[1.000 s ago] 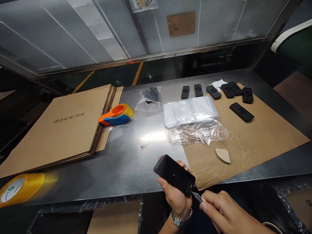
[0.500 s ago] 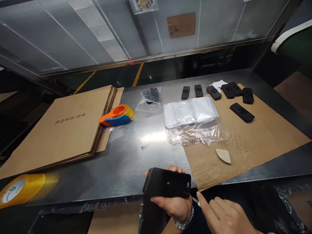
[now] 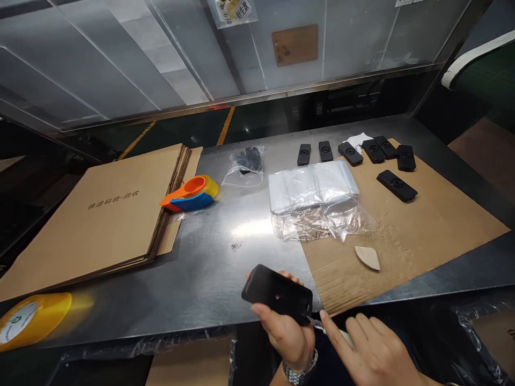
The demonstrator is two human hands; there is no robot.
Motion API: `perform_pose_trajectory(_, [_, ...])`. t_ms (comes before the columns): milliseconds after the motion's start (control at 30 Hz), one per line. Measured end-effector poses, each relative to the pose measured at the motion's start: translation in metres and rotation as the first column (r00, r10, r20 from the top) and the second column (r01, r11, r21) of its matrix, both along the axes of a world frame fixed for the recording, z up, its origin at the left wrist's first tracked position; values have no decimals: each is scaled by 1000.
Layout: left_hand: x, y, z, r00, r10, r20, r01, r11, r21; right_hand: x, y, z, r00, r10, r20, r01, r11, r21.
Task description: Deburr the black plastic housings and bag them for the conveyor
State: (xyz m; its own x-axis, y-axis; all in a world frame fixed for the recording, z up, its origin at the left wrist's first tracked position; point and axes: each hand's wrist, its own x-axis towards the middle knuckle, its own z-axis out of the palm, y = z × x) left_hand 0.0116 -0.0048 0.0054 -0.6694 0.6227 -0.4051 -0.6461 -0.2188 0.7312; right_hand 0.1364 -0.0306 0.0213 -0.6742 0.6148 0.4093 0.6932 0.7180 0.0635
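A flat black case with small holes lies tilted in my left hand, whose thumb and fingers grip its long edges above the table's front edge. My right hand holds a thin tool with a pale handle and metal tip; the forefinger is stretched along it. The tip meets the right end of the case, near its hole. Beyond the hands, a tan wedge-shaped piece rests on the cardboard sheet.
Several black devices stand along the back right. A stack of clear plastic bags sits mid-table. To the left are an orange and blue tape dispenser, stacked cardboard, a bagged black item and a yellow tape roll.
The case has tilted, its right end lower. My right hand has brought the tool's tip up against that end, and more of the tool shows.
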Motion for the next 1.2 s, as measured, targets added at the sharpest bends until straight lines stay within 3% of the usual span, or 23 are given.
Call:
perform_pose_trajectory(133, [-9,2,1,966,-89,242,134,975,-178,13,10,-8,996,-77,34,79,995,-54])
perform_pose_trajectory(300, [-12,1,6,894,-265,360,308,949,-66,27,16,-13,997,-64,-32,51,944,-326])
perform_pose_trajectory(433, [-12,1,7,879,-331,342,349,937,7,27,13,-3,1000,4,-31,-13,959,-284])
perform_pose_trajectory(600, [-11,0,4,889,-357,286,368,930,18,25,11,4,1000,5,-13,-8,974,-226])
perform_pose_trajectory(967, [-7,-3,6,917,-342,205,338,939,58,27,9,0,999,29,31,-20,966,-259])
perform_pose_trajectory(1200, [-5,-6,5,932,-337,135,332,941,57,29,6,-6,998,-36,54,48,970,-239])
